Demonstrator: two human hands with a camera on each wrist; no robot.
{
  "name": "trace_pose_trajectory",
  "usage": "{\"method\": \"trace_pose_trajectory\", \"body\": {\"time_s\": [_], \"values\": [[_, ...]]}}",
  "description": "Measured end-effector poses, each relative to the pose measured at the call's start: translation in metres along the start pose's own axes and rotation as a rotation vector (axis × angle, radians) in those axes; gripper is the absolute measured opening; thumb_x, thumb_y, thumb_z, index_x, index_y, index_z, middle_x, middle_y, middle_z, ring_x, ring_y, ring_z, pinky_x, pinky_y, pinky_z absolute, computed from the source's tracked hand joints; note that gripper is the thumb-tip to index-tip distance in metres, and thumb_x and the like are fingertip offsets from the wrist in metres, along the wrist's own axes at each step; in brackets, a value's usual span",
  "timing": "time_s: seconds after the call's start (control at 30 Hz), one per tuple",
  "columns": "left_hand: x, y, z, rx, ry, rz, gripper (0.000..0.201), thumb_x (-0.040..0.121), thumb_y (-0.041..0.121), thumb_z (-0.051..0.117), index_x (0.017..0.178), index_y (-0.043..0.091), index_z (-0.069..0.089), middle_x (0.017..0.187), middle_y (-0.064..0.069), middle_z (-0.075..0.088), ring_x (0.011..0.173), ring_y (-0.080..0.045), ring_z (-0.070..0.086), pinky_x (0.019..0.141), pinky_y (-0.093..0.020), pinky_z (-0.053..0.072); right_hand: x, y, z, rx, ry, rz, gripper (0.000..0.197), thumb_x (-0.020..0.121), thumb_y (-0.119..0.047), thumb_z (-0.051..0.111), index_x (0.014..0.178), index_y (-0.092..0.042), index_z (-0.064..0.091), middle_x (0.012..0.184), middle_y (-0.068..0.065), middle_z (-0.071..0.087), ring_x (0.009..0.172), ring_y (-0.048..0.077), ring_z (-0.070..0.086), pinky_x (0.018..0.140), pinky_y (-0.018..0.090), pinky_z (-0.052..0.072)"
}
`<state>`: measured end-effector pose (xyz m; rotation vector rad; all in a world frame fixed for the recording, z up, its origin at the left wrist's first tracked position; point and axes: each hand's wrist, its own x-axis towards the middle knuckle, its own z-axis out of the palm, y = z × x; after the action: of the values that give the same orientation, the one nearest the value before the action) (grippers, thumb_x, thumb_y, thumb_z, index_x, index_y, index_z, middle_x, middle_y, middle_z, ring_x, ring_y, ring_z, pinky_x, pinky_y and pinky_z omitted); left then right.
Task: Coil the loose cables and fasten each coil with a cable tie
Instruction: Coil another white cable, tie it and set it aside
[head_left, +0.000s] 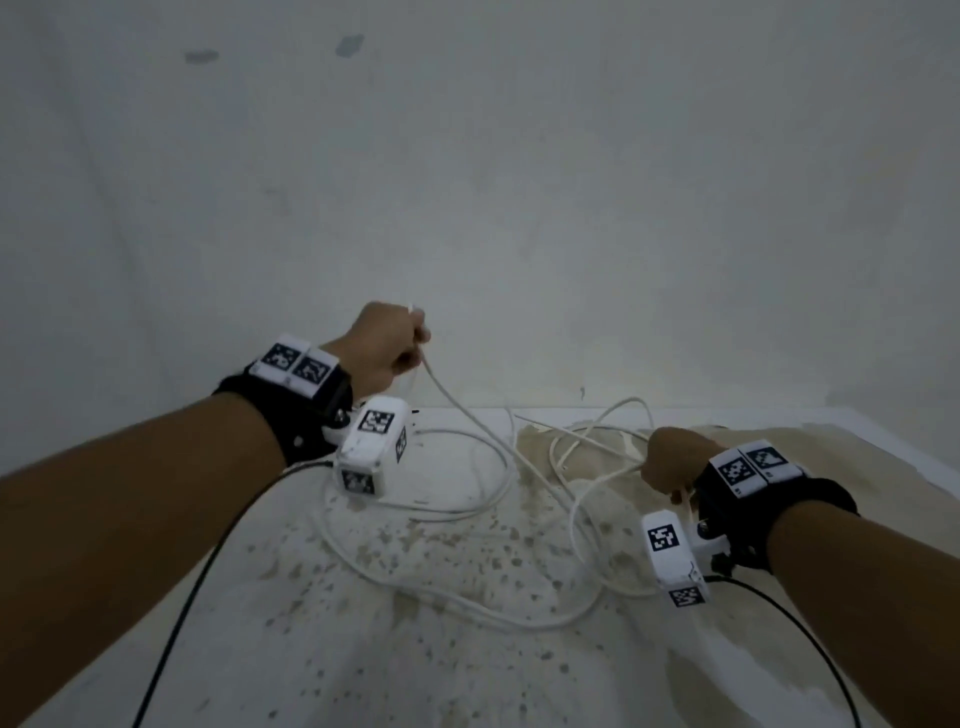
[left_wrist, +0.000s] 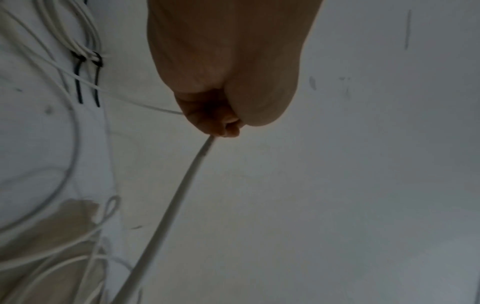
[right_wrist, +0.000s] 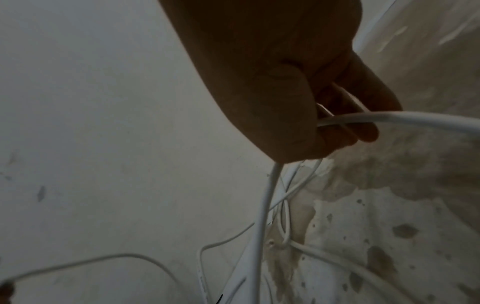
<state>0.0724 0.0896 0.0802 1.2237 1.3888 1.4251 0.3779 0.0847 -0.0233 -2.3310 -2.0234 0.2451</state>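
Note:
Loose white cables (head_left: 467, 499) sprawl in tangled loops over a stained white table (head_left: 363, 649). My left hand (head_left: 395, 348) is raised above the table's far edge, fist closed round one end of a white cable (left_wrist: 187, 185) that runs down to the pile. Lower on the right, my right hand (head_left: 670, 462) grips a stretch of white cable (right_wrist: 389, 118), with strands hanging below it. In the left wrist view a bundle of white cable bound by two black cable ties (left_wrist: 87, 80) lies on the table.
A plain grey-white wall (head_left: 519, 182) rises right behind the table. Brown stains (head_left: 571, 467) cover the table's middle and right. Black camera leads (head_left: 197, 597) trail from both wrists toward me.

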Motion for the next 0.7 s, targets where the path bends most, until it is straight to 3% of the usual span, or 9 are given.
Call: {"method": "trace_pose_trajectory", "body": {"time_s": [0.07,0.13,0.17,0.27,0.33,0.43,0.53,0.6,0.7], "values": [[0.002,0.027,-0.002,-0.158,0.008,0.003,0.023,0.102,0.008,0.047,0.080,0.011,0.053,0.070,-0.006,0.053,0.034,-0.004,0.039,0.039,-0.014,0.037,-0.002,-0.009,0.001,-0.041,-0.066,0.006,0.027,0.100,-0.020,0.044,0.085,-0.002,0.057,0.092,0.013,0.056,0.066,0.017,0.050,0.062,0.024,0.044],[0.001,0.049,-0.004,-0.262,0.020,0.019,0.024,0.103,0.007,0.043,0.081,0.011,0.051,0.068,-0.006,0.051,0.038,-0.005,0.036,0.038,-0.014,0.037,-0.004,-0.018,0.000,-0.079,-0.038,0.033,0.047,0.100,-0.024,0.046,0.133,0.009,0.042,0.138,0.028,0.041,0.111,0.033,0.054,0.095,0.037,0.044],[0.001,0.059,-0.004,-0.327,0.033,0.027,0.025,0.103,0.005,0.041,0.081,0.011,0.050,0.067,-0.006,0.050,0.044,-0.007,0.035,0.038,-0.014,0.036,-0.008,-0.025,-0.005,-0.055,0.010,0.044,0.054,0.097,-0.023,0.050,0.140,0.007,0.036,0.144,0.028,0.035,0.126,0.038,0.045,0.104,0.043,0.038],[-0.004,0.082,-0.005,-0.508,0.080,0.049,0.025,0.102,0.000,0.036,0.081,0.008,0.047,0.066,-0.008,0.048,0.047,-0.009,0.034,0.038,-0.014,0.038,-0.014,-0.042,-0.027,0.024,0.214,-0.024,0.038,0.094,-0.019,0.050,0.131,-0.010,0.048,0.138,0.018,0.040,0.127,0.037,0.040,0.106,0.045,0.033],[-0.009,0.091,-0.005,-0.580,0.085,0.071,0.026,0.101,-0.003,0.033,0.081,0.006,0.047,0.067,-0.009,0.046,0.037,-0.008,0.038,0.040,-0.015,0.043,-0.014,-0.054,-0.043,0.142,0.241,-0.193,0.038,0.092,-0.016,0.052,0.129,-0.016,0.056,0.135,0.019,0.046,0.123,0.038,0.046,0.105,0.042,0.040],[-0.018,0.093,-0.002,-0.638,0.084,0.090,0.028,0.099,-0.008,0.030,0.081,0.004,0.048,0.069,-0.008,0.046,0.030,-0.005,0.041,0.043,-0.019,0.049,-0.029,-0.075,-0.065,0.504,0.404,-0.412,0.026,0.095,-0.017,0.052,0.113,-0.011,0.070,0.114,0.016,0.064,0.103,0.031,0.059,0.087,0.034,0.046],[-0.021,0.087,-0.001,-0.696,0.116,0.117,0.028,0.099,-0.008,0.032,0.078,0.003,0.046,0.068,-0.009,0.047,0.038,-0.007,0.045,0.048,-0.023,0.055,-0.050,-0.093,-0.075,0.877,0.441,-0.554,0.042,0.102,-0.041,0.044,0.091,-0.013,0.074,0.086,0.004,0.069,0.068,0.013,0.058,0.065,0.031,0.048],[-0.021,0.082,-0.003,-0.733,0.129,0.121,0.025,0.099,-0.007,0.033,0.081,0.002,0.047,0.067,-0.009,0.047,0.049,-0.009,0.046,0.054,-0.026,0.059,-0.058,-0.099,-0.076,0.684,0.462,-0.652,0.041,0.096,-0.046,0.056,0.078,-0.011,0.068,0.070,0.000,0.064,0.056,0.005,0.050,0.057,0.025,0.040],[-0.021,0.079,-0.009,-0.741,0.135,0.123,0.020,0.099,-0.006,0.034,0.086,0.003,0.047,0.068,-0.010,0.050,0.049,-0.010,0.044,0.056,-0.030,0.061,-0.054,-0.099,-0.073,0.369,0.472,-0.561,0.041,0.092,-0.038,0.064,0.064,-0.008,0.055,0.066,0.005,0.062,0.063,0.018,0.056,0.058,0.029,0.041]]}}
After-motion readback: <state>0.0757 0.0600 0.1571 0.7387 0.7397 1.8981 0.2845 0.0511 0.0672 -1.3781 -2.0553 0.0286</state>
